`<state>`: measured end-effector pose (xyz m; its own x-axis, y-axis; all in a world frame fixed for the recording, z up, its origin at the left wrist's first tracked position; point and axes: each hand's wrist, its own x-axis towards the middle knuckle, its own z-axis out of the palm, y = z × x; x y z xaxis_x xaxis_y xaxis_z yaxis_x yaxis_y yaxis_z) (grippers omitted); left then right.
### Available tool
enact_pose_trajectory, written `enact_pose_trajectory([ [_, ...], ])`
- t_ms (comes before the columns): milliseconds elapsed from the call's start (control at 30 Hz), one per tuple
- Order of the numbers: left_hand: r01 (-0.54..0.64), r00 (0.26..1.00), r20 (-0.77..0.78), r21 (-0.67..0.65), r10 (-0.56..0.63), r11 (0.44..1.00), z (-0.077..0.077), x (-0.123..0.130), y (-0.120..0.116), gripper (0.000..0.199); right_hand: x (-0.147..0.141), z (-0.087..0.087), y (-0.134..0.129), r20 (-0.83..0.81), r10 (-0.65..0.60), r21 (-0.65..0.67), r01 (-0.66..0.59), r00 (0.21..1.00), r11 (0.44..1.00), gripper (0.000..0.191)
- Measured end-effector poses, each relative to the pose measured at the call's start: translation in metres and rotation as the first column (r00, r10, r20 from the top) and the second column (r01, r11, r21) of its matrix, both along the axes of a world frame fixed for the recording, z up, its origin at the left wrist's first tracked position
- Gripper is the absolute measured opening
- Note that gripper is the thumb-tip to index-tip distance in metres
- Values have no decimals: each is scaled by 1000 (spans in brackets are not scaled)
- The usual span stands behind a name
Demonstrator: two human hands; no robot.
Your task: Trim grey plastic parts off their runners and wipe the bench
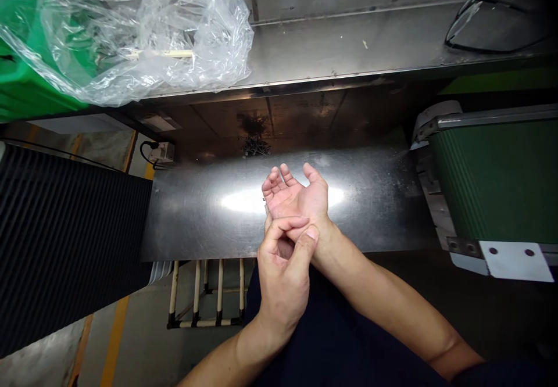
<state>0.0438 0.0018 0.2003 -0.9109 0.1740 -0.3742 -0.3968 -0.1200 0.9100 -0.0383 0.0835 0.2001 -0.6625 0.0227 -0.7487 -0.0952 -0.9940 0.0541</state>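
Observation:
My right hand (296, 198) is palm up over the metal table (187, 224), fingers loosely curled and apart, nothing visible on the palm. In front of its wrist is my left hand (285, 273), thumb and forefinger brought together in a pinch. Whatever sits between those fingertips, if anything, is too small or hidden to name. By the outer edge of the right palm a tiny pale and dark bit shows, unclear in kind. Farther back on the table lies a small pile of dark, thin metal pieces (256, 146).
Clear plastic bags (196, 32) and a green bin (39, 90) occupy the upper shelf's left, glasses (475, 47) its right. Stacked black trays (74, 230) stand left, a green conveyor belt (501, 183) right. A power socket (162, 151) sits at the table's back left corner.

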Motion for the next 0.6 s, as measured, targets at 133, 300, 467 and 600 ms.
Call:
enact_pose_trajectory([
  [133, -7, 1000, -6, 4, 7, 1000, 0, 0, 0, 21, 0, 1, -1, -4, 3, 8, -2, 1000, 1000, 33],
  [300, 0, 1000, -4, -5, 0, 1000, 0, 0, 0, 21, 1, 2, -1, -4, 5, 7, -5, 1000, 1000, 33],
  [467, 21, 1000, -2, -6, -21, 1000, -1, -1, -1, 23, 2, -1, 1, -10, 8, 33, -7, 1000, 999, 33],
  [600, 22, 998, 51, 65, -26, 998, -3, -1, -1, 27, 5, -3, -3, -7, 18, 100, -18, 1000, 995, 33],
])
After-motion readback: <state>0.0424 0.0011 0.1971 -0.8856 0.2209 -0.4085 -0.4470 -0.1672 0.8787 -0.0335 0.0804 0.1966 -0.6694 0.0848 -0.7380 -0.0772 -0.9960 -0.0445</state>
